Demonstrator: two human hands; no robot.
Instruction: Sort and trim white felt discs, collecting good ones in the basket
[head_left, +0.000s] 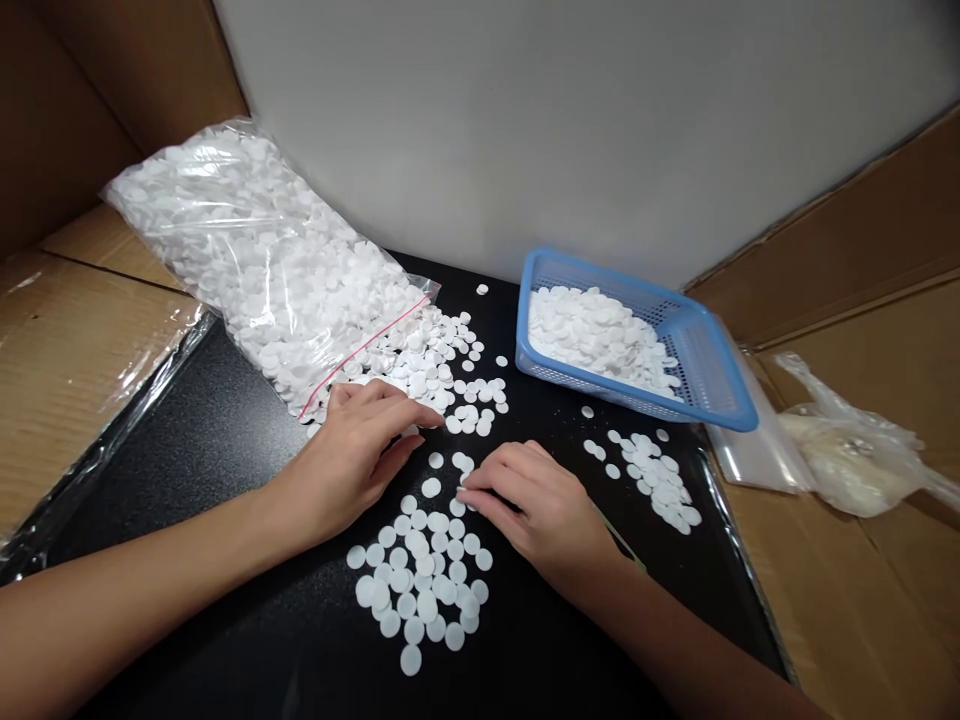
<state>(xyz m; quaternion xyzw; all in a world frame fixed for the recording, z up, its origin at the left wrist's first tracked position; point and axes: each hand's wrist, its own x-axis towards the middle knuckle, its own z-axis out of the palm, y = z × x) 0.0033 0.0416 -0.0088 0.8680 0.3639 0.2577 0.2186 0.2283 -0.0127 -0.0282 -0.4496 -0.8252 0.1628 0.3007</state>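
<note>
My left hand (358, 452) lies palm down on the black tabletop (225, 440), fingers stretched toward loose white discs (450, 385) spilled from a clear zip bag (262, 260). My right hand (534, 505) rests beside it, fingers curled together, fingertips touching discs at the top of a near pile of white discs (420, 580). Whether it grips one I cannot make out.
A blue plastic basket (712, 390) holding white discs stands at the back right. A smaller scatter of discs (656, 480) lies in front of it. Clear plastic bags (847, 450) lie on cardboard (862, 600) to the right. Cardboard (67, 350) also borders the left.
</note>
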